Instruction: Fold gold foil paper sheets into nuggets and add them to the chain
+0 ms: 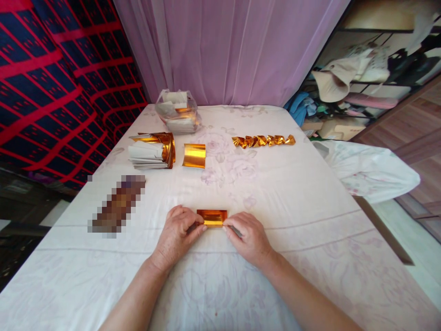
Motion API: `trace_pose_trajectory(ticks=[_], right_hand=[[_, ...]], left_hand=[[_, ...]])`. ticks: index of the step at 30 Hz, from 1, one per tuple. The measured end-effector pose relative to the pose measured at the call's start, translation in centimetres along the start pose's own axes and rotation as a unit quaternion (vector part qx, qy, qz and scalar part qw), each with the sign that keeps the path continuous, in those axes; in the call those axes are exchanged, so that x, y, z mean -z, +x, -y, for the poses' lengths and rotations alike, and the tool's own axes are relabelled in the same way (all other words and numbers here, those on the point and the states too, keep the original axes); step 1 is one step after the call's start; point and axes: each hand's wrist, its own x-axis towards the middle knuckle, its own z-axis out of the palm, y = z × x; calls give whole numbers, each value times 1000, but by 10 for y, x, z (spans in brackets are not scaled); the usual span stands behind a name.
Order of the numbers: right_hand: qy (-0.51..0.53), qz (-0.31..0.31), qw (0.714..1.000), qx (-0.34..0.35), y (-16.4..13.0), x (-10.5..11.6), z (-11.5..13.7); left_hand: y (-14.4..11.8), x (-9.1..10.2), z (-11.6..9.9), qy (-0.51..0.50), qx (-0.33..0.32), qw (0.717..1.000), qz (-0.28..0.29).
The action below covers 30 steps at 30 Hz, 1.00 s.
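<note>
A small sheet of gold foil paper (214,218) lies before me near the table's middle, its shiny side up and its near edge turned up. My left hand (182,229) pinches its left end between thumb and fingers. At the right end, my right hand (248,236) grips the near corner in the same way. Farther off sits a single curved gold sheet (194,156). Left of that is a stack of gold and white foil sheets (151,151). Several folded gold foil pieces (263,140) stand in a row at the back right.
A clear plastic bag (177,112) with more sheets stands at the back left. A blurred-out object (119,204) lies on the left. Flowered cloth covers the table (303,285). Behind hangs a purple curtain (227,50); shelves (375,87) with shoes and a cap are at right.
</note>
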Motion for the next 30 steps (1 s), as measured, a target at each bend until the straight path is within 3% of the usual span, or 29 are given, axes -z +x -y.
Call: trace_pose_trajectory(ticks=[10, 21, 25, 30], right_hand=[[-28, -3, 999, -36, -2, -2, -2], [-43, -4, 998, -50, 1, -5, 3], [-58, 4, 997, -58, 1, -6, 5], [-80, 15, 995, -59, 1, -6, 6]], left_hand=[[0, 2, -3, -23, 31, 999, 17], [0, 1, -2, -24, 14, 1000, -3], [-1, 2, -5, 33, -6, 999, -22], [-13, -3, -27, 156, -56, 985, -42]])
